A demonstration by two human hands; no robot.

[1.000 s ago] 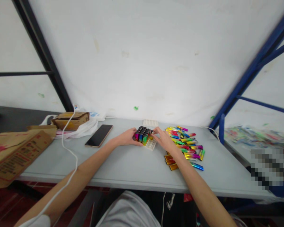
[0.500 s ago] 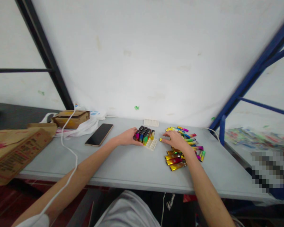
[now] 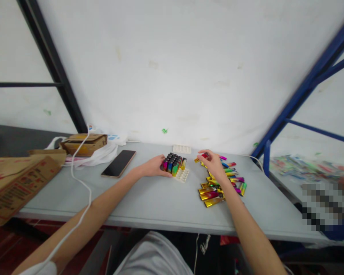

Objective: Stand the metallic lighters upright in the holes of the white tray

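Note:
My left hand (image 3: 154, 167) is wrapped round the left side of a block of upright lighters (image 3: 172, 163) with black tops and shiny coloured bodies. They stand in a white tray (image 3: 182, 175) whose right-hand holes show bare. Over the far edge of a pile of loose lighters (image 3: 210, 194), my right hand (image 3: 210, 160) pinches a single red and gold lighter (image 3: 197, 159) between thumb and fingers. The loose lighters lie flat, mostly gold, with some purple, green and blue. My right forearm covers part of the pile.
A second white tray (image 3: 182, 149) lies near the wall. To the left are a phone (image 3: 119, 163), a small cardboard box (image 3: 84, 144), a plastic bag and a large carton (image 3: 23, 179). A white cable (image 3: 80, 177) hangs across my left arm. Blue frame bars (image 3: 301, 95) rise at right.
My right hand has lifted a lighter from the pile and raised it slightly, away from the table. My left hand stays at the block of lighters.

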